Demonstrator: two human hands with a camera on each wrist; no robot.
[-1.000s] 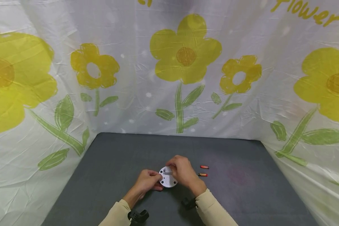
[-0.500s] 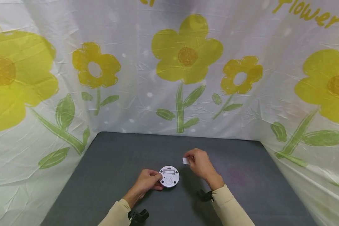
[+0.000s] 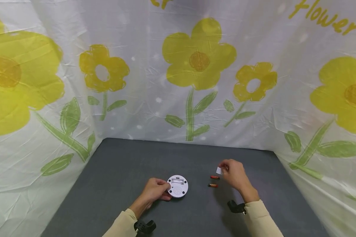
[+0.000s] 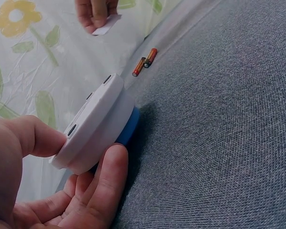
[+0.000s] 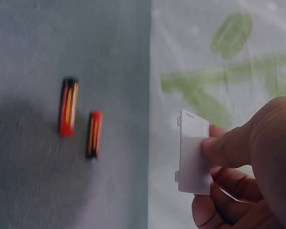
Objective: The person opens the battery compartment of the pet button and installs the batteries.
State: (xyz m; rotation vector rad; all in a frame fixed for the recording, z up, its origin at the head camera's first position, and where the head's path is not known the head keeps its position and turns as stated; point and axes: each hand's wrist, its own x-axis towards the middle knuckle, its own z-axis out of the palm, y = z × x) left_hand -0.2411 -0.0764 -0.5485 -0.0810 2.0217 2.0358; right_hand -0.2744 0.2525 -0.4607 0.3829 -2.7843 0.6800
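A round white device (image 3: 178, 191) lies with its underside up, showing a battery compartment, speaker holes and dark feet. My left hand (image 3: 156, 190) pinches its left edge, thumb on top and fingers below. From the side, in the left wrist view, the white casing (image 4: 93, 121) has a blue part (image 4: 129, 126) underneath. The compartment looks bare, with its metal contacts showing. Over to the right, my right hand (image 3: 235, 173) holds a small white battery cover (image 5: 193, 157) with two tabs between thumb and fingers, raised above the table.
Two red and black batteries, an upper one (image 3: 215, 177) and a lower one (image 3: 212, 185), lie on the dark grey tabletop (image 3: 142, 158), just left of my right hand. A flower-printed curtain (image 3: 142, 108) hangs around the table's back and sides.
My right hand has lifted the cover off the device and carried it rightward past the batteries. The compartment is now exposed. My left hand keeps its grip in the same place.
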